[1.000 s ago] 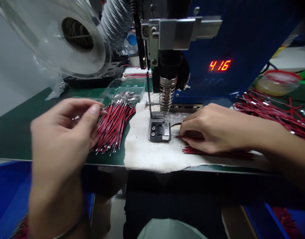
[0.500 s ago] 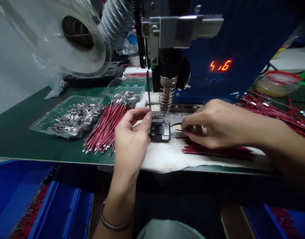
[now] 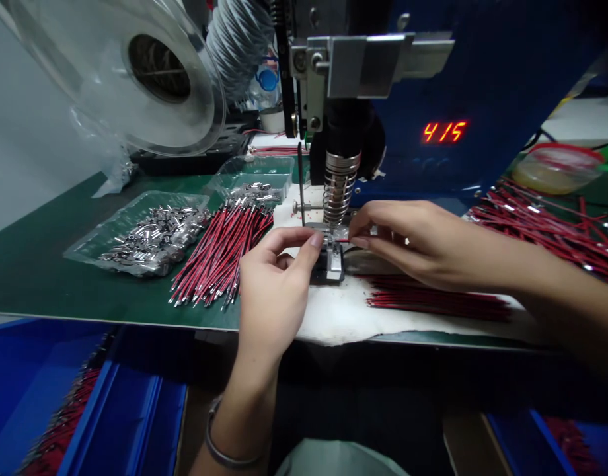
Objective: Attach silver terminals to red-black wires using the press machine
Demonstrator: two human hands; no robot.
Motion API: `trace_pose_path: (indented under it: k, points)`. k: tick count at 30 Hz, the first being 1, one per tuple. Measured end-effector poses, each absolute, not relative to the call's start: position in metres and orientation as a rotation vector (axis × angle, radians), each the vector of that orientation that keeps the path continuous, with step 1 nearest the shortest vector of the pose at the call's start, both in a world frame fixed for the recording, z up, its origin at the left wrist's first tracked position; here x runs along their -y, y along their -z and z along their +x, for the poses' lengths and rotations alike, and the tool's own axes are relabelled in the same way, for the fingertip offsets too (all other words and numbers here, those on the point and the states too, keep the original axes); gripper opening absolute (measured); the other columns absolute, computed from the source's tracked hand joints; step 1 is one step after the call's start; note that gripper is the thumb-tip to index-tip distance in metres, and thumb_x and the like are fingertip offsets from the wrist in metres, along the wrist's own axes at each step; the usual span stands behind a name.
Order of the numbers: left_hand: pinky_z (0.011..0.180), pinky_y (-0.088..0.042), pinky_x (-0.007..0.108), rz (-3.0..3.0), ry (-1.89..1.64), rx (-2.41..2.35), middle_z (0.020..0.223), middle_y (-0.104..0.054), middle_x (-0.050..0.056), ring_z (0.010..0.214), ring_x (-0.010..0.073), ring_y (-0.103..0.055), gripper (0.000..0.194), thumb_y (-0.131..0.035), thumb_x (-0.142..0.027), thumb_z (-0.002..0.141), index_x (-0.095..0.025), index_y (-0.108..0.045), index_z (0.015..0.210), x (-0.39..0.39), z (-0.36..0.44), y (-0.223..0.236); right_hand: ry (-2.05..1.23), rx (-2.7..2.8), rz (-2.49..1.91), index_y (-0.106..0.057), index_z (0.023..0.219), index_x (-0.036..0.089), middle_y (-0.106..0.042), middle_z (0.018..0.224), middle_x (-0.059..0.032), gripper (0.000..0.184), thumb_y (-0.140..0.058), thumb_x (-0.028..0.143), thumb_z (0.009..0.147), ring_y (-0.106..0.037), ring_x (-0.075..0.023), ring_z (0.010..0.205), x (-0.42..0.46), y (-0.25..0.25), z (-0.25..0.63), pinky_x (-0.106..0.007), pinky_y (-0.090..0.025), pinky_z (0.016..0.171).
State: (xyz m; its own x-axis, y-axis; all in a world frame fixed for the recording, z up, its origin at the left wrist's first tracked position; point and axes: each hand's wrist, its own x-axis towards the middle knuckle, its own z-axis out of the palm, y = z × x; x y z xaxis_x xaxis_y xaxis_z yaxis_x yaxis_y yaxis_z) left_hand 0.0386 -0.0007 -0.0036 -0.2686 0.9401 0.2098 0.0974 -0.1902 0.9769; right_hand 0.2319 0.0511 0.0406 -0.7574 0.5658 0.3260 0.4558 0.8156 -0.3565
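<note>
My left hand (image 3: 279, 284) is closed in a pinch at the left side of the small black and metal fixture (image 3: 335, 264) under the machine head. Whatever its fingertips hold is too small to make out. My right hand (image 3: 408, 241) pinches a thin red wire (image 3: 342, 240) between thumb and forefinger, its end pointing left into the fixture. Directly above hangs the soldering head (image 3: 341, 178), ringed by a coiled metal spring. Below my right hand, a bundle of red and black wires (image 3: 437, 301) lies on a white cloth (image 3: 328, 324).
Left on the green table (image 3: 31, 264) stands a clear tray (image 3: 80, 251) of small metal caps, beside a pile of capped red wires (image 3: 219, 258). More wires (image 3: 546, 225) lie right. The blue machine (image 3: 423, 79) reads 415. Blue bins (image 3: 130, 423) sit below the table edge.
My right hand has moved up and left, bringing the red wire to the fixture. My left hand has shifted slightly right, to the fixture. The display reads 415; its earlier digits were partly lit.
</note>
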Motion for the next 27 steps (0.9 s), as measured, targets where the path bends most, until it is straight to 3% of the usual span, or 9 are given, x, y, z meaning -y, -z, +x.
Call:
trace_pose_path:
  k: [18,27]
  points:
    - [0.039,-0.026,0.019,1.298,-1.502,-1.409,0.051,-0.052,-0.004,0.042,0.0059,-0.039,0.014,-0.074,-0.037,0.079,-0.024,-0.077,0.086,0.0010,0.0382,0.0019,-0.417,2.491,-0.840,-0.065,0.093,0.015,-0.065,0.081,-0.0004,0.013,-0.055,0.024,0.095,-0.051,-0.0091,0.061,-0.0476,-0.0363,0.2241,-0.023,-0.038,0.060]
    - [0.042,-0.033,0.019,1.193,-1.550,-1.368,0.076,-0.070,0.002,0.045,0.0035,-0.041,0.024,-0.078,-0.036,0.075,-0.018,-0.072,0.090,-0.0002,0.0409,0.0010,-0.381,2.448,-0.887,-0.066,0.091,0.015,-0.063,0.074,0.0008,0.017,-0.056,0.029,0.095,-0.047,-0.0087,0.054,-0.0459,-0.0350,0.2226,-0.025,-0.035,0.058]
